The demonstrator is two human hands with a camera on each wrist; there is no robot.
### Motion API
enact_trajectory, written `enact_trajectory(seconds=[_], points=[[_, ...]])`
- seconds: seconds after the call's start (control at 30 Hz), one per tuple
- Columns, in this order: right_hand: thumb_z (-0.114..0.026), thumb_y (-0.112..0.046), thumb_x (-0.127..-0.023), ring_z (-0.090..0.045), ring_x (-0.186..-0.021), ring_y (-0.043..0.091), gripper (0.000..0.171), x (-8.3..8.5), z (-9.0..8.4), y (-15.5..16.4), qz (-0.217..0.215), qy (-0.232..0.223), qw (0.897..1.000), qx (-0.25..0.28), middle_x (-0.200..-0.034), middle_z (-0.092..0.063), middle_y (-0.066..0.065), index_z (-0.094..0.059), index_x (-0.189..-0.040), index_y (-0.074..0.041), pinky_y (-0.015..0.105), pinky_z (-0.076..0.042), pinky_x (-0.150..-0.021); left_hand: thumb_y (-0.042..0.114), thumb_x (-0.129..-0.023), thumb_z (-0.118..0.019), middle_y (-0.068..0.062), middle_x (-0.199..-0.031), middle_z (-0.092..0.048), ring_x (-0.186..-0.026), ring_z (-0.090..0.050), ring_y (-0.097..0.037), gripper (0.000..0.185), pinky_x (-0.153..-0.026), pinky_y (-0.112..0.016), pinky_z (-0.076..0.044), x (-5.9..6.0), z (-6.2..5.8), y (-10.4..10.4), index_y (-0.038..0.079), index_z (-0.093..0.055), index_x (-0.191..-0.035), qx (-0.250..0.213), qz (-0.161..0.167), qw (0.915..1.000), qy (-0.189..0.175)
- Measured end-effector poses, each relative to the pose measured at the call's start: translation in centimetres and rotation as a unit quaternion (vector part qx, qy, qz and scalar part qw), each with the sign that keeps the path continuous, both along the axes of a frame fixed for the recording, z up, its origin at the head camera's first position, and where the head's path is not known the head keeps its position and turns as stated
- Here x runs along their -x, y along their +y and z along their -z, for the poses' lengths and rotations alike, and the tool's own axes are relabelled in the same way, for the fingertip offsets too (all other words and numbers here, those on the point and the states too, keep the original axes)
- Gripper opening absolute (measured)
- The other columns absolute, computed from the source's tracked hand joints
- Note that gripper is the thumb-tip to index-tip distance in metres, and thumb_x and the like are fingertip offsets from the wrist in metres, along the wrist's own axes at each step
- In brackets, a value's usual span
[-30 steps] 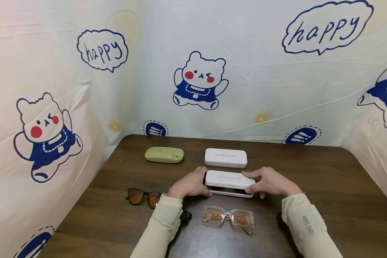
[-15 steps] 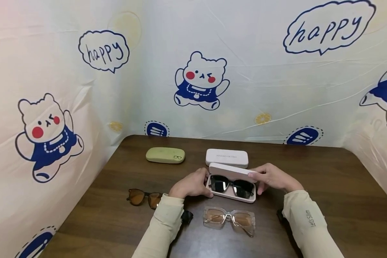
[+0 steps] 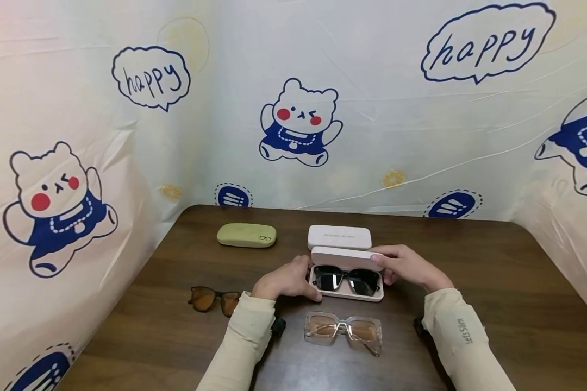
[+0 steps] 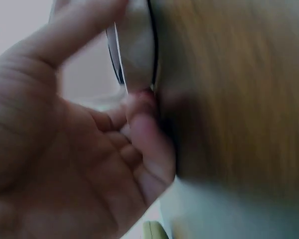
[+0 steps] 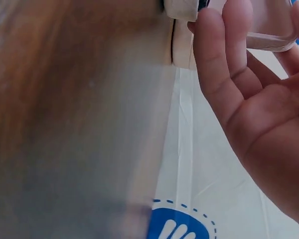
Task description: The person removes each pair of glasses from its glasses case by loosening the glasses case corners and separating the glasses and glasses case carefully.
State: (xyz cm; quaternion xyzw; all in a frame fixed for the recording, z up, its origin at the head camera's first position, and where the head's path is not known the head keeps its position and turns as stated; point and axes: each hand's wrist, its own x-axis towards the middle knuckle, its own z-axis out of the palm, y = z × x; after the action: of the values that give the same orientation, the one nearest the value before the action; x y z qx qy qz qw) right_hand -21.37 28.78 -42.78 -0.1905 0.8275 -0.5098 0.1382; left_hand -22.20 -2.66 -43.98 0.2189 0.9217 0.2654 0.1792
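In the head view a white glasses case (image 3: 348, 297) lies on the table with its lid (image 3: 342, 257) raised. Black sunglasses (image 3: 364, 282) rest inside, lenses facing up. My left hand (image 3: 286, 279) grips the case's left end, thumb at the front corner; the left wrist view shows curled fingers against the case's side (image 4: 137, 50). On the right, my right hand (image 3: 407, 266) pinches the lid, its thumb on the inner face and other fingers behind or beside it. Clear-framed glasses (image 3: 343, 330) with tinted lenses lie in front of the case.
A second white glasses case (image 3: 339, 237) stands just behind the raised lid. Farther left is a green glasses case (image 3: 247, 235). Dark-framed glasses (image 3: 204, 299) with brown lenses lie left of my left sleeve (image 3: 247, 331), which partly covers them. A printed cloth (image 3: 362, 141) surrounds the table.
The lid has swung up and back from nearly closed, uncovering the black sunglasses. My right hand has moved back with the lid, while the left stays at the case's left end.
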Motion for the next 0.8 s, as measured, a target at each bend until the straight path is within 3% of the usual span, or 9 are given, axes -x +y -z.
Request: enact_trajectory(seconds=[0.07, 0.13, 0.23, 0.33, 0.47, 0.63, 0.7, 0.8], points=[[-0.066, -0.020, -0.100, -0.059, -0.067, 0.022, 0.034, -0.1, -0.4, -0.5, 0.023, 0.052, 0.998, -0.040, -0.090, -0.066, 0.014, -0.067, -0.125, 0.002, 0.035, -0.053, -0.061, 0.033, -0.071, -0.091, -0.007, -0.105, -0.052, -0.092, -0.054, -0.019, 0.066, -0.087, -0.038, -0.047, 0.1, 0.1, -0.2, 0.003, -0.053, -0.114, -0.008, 0.003, 0.9999, -0.007], [-0.070, -0.022, -0.097, -0.059, -0.076, 0.023, 0.027, -0.4, -1.0, -1.3, 0.056, 0.118, 0.988, -0.083, -0.096, -0.066, 0.011, -0.072, -0.118, -0.004, 0.037, -0.051, -0.067, 0.033, -0.071, -0.091, -0.007, -0.105, -0.052, -0.093, -0.054, -0.020, 0.069, -0.087, -0.038, -0.047, 0.3, 0.1, -0.3, 0.002, -0.052, -0.117, -0.018, 0.006, 0.9998, -0.011], [-0.076, -0.021, -0.091, -0.056, -0.104, 0.032, 0.011, -1.2, -2.3, -3.1, 0.091, 0.221, 0.962, -0.129, -0.119, -0.063, 0.013, -0.077, -0.101, -0.014, 0.048, -0.046, -0.087, 0.033, -0.071, -0.091, -0.010, -0.111, -0.053, -0.100, -0.054, -0.022, 0.077, -0.091, -0.039, -0.046, 0.4, 0.0, -0.4, 0.001, -0.048, -0.126, -0.026, 0.007, 0.9995, -0.015], [-0.078, -0.020, -0.088, -0.043, -0.128, 0.047, 0.002, -1.9, -3.0, -5.3, 0.067, 0.292, 0.938, -0.175, -0.137, -0.054, 0.024, -0.077, -0.088, -0.018, 0.065, -0.038, -0.097, 0.032, -0.072, -0.091, -0.015, -0.122, -0.053, -0.109, -0.054, -0.025, 0.085, -0.097, -0.041, -0.045, 0.5, -0.1, -0.4, -0.001, -0.043, -0.134, -0.019, 0.003, 0.9998, -0.012], [-0.079, -0.027, -0.085, -0.028, -0.140, 0.053, 0.013, -2.2, -2.1, -7.7, 0.033, 0.319, 0.900, -0.296, -0.150, -0.040, 0.030, -0.079, -0.095, -0.018, 0.072, -0.033, -0.098, 0.033, -0.073, -0.089, -0.019, -0.131, -0.051, -0.113, -0.054, -0.027, 0.091, -0.099, -0.042, -0.044, 0.7, -0.2, -0.2, -0.003, -0.041, -0.141, 0.003, -0.001, 1.0000, -0.007], [-0.083, -0.030, -0.081, -0.023, -0.143, 0.054, 0.023, -2.2, -0.3, -8.9, 0.058, 0.322, 0.859, -0.395, -0.152, -0.037, 0.029, -0.078, -0.100, -0.017, 0.072, -0.028, -0.102, 0.034, -0.074, -0.089, -0.016, -0.125, -0.053, -0.108, -0.056, -0.026, 0.087, -0.096, -0.041, -0.046, 0.8, -0.2, -0.1, -0.002, -0.043, -0.140, 0.015, 0.000, 0.9999, -0.001], [-0.085, -0.030, -0.080, -0.023, -0.142, 0.054, 0.022, -2.1, 0.1, -9.2, 0.070, 0.332, 0.850, -0.404, -0.151, -0.039, 0.029, -0.079, -0.096, -0.017, 0.073, -0.027, -0.102, 0.034, -0.074, -0.089, -0.015, -0.123, -0.053, -0.107, -0.056, -0.026, 0.086, -0.095, -0.041, -0.046, 0.9, -0.2, -0.2, -0.001, -0.044, -0.138, 0.015, 0.000, 0.9999, 0.001], [-0.084, -0.026, -0.079, -0.024, -0.142, 0.053, 0.016, -1.9, 0.4, -9.6, 0.086, 0.339, 0.847, -0.401, -0.149, -0.042, 0.028, -0.079, -0.091, -0.017, 0.075, -0.025, -0.101, 0.034, -0.073, -0.090, -0.016, -0.123, -0.054, -0.107, -0.057, -0.027, 0.086, -0.095, -0.042, -0.047, 1.0, -0.3, -0.4, -0.002, -0.045, -0.137, 0.015, 0.002, 0.9999, 0.003]])
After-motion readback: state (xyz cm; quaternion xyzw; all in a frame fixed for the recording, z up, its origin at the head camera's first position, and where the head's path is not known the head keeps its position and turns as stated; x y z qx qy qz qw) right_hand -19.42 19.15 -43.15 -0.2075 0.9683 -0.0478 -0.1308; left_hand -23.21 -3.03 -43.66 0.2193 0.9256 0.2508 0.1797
